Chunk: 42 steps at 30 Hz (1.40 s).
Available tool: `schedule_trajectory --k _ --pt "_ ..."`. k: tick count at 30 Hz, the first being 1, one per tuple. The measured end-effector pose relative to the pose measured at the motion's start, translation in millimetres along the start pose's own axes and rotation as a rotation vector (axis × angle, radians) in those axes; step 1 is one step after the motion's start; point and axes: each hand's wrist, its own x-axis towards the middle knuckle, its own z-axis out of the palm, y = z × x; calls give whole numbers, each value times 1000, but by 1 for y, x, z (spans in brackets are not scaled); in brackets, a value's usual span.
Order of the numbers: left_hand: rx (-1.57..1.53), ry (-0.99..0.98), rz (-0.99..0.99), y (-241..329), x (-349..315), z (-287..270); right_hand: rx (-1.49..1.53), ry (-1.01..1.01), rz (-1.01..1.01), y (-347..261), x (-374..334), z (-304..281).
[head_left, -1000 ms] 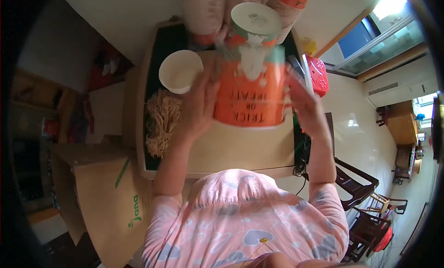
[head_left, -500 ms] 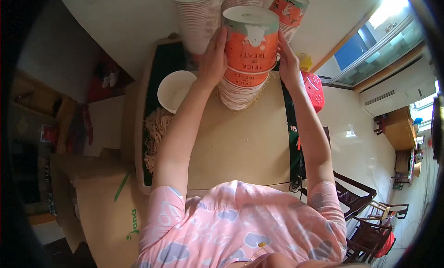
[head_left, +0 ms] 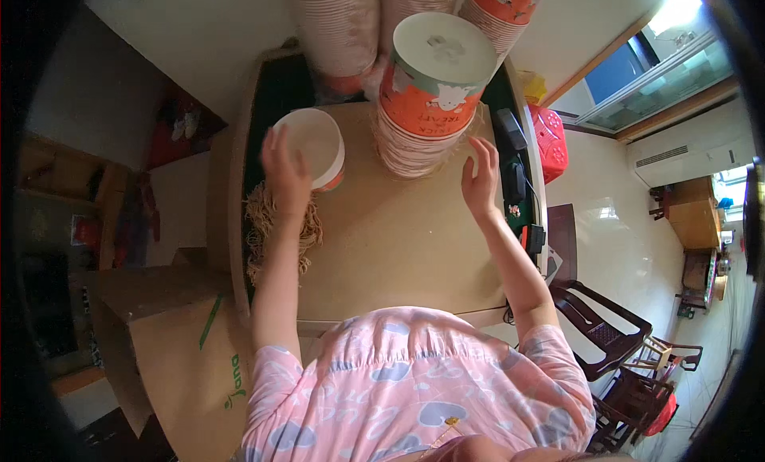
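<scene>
The left hand [head_left: 285, 169] rests on the near rim of a single white paper cup [head_left: 309, 147] with an orange outer wall. The cup stands mouth-up on the desk [head_left: 382, 255], at its far left part. The fingers of the left hand are spread and lie against the rim; the grip is not closed around the cup.

The right hand [head_left: 481, 173] hovers just beside the tall stack of nested paper cups [head_left: 430, 87]. Its grip is open, palm turned toward the stack, fingers extended and apart from the stack wall. It holds nothing.

The stack stands on the far centre of the desk, between the two hands. The topmost cup is inverted, so its white base faces the camera; its wall is orange with a pale green band. The lower cups show as a column of white rims.

Further cup stacks [head_left: 343, 23] stand behind it against the wall, one with an orange printed wall [head_left: 506, 3].

A tangle of tan string-like material [head_left: 275, 231] lies at the left edge of the desk, under the left forearm. A cardboard box [head_left: 171, 334] stands on the floor to the left. A dark wooden chair [head_left: 606, 334] stands to the right.
</scene>
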Motion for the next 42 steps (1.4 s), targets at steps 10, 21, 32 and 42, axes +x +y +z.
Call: schedule_trajectory --k 10,21,32,42 --pt "-10 -80 -561 -100 2 -5 871 -383 625 -102 -1 104" --pt "-220 -95 -718 -118 8 2 967 -627 847 -87 24 174" --pt "-227 -251 -741 -65 28 -17 837 -545 799 -97 36 154" --pt "-618 -71 -766 -32 37 -79 932 -464 565 -146 55 68"
